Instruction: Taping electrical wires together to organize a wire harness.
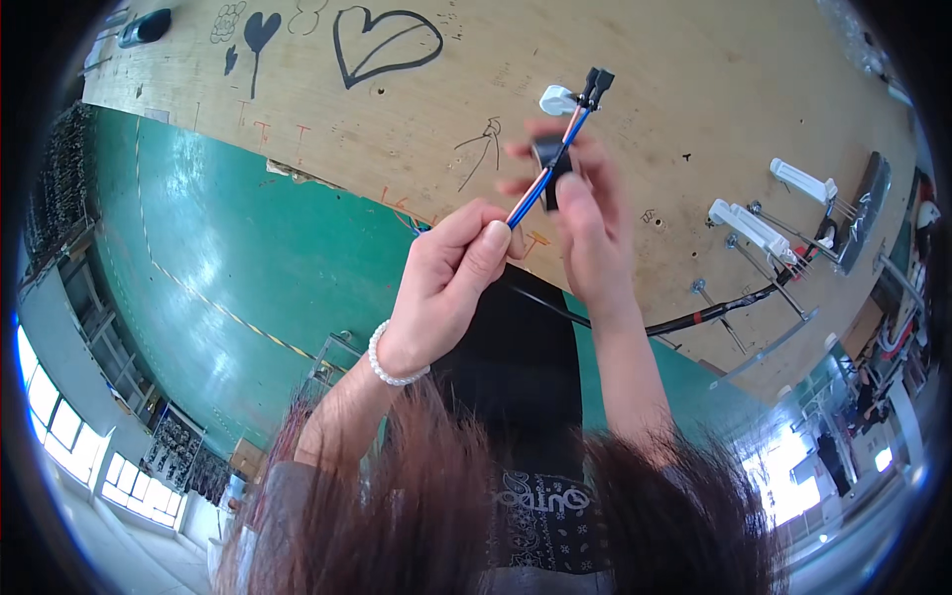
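Observation:
My left hand [448, 283], with a white bead bracelet at the wrist, pinches a thin bundle of blue, orange and red wires [538, 190] between thumb and fingers. The bundle runs up and right to two small black connectors [596, 83] at its end. My right hand [587, 223] is closed around the same bundle a little higher and presses a small black piece [547, 157] against the wires; what that piece is I cannot tell. Both hands are raised over a plywood board [684, 89]. A white plastic clip [556, 99] lies on the board just left of the connectors.
The board carries black marker drawings of hearts [385, 45]. White holders [801, 179] and metal pins stand on its right part, with a black cable [716, 311] routed between them. Green floor [238, 248] lies to the left. Dark hair fills the lower edge.

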`<action>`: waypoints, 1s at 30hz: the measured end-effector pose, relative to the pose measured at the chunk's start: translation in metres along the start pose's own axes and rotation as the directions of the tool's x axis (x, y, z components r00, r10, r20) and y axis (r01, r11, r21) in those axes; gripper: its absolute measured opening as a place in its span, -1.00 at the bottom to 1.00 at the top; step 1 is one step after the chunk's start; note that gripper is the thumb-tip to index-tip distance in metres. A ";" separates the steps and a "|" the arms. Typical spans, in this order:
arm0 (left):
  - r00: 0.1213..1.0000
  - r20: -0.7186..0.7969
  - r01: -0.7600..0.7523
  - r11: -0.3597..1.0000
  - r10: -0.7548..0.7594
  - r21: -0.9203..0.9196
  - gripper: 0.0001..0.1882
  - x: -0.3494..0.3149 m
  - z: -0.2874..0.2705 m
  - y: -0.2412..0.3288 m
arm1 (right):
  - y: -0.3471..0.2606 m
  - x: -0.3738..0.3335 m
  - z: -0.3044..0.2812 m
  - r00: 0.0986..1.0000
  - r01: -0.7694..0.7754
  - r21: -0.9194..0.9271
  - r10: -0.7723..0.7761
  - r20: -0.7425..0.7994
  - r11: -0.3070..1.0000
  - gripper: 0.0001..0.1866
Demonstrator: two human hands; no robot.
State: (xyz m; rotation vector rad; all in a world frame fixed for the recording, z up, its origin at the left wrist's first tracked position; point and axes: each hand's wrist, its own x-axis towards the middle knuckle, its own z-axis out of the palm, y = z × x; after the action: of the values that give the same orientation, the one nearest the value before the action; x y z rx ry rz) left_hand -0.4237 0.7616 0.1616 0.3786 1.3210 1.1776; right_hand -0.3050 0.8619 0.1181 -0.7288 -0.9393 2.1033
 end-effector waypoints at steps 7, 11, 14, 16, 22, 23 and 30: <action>0.841 0.098 -0.475 0.641 0.532 0.603 -0.82 0.001 0.012 -0.012 | -0.053 -0.015 0.031 0.964 0.261 -0.934 -0.112 0.240 0.242 -0.66; 0.919 -0.082 -0.291 0.801 0.387 0.523 -0.88 -0.001 0.021 -0.012 | -0.024 -0.006 0.037 0.981 0.007 -0.855 -0.171 -0.096 0.519 -0.57; 0.981 -0.083 -0.154 0.964 0.175 0.218 -0.88 -0.002 0.020 -0.011 | -0.004 0.002 0.030 0.978 -0.108 -0.451 0.012 -0.210 0.886 -0.49; 0.982 -0.083 -0.152 0.975 0.167 0.161 -0.87 -0.002 0.017 -0.010 | 0.007 0.009 0.022 0.989 -0.139 -0.092 0.134 -0.061 0.986 -0.52; 0.984 -0.069 -0.143 0.964 0.162 0.222 -0.86 -0.005 0.009 -0.005 | 0.023 0.003 0.001 0.969 -0.229 0.214 0.200 0.146 0.950 -0.43; 0.978 -0.081 -0.158 0.936 0.192 0.314 -0.87 -0.004 0.009 -0.005 | 0.019 -0.004 0.001 0.959 -0.283 0.172 0.275 0.067 0.944 -0.46; 0.844 0.000 -0.392 0.617 0.536 0.683 -0.89 -0.002 0.013 -0.016 | -0.050 -0.038 0.038 0.969 0.224 -0.913 -0.178 0.171 0.340 -0.70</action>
State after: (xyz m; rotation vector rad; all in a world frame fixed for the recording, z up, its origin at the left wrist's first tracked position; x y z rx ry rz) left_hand -0.4047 0.7586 0.1535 1.2230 1.8917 1.1452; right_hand -0.2907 0.8415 0.1871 -1.0175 -2.1959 1.1705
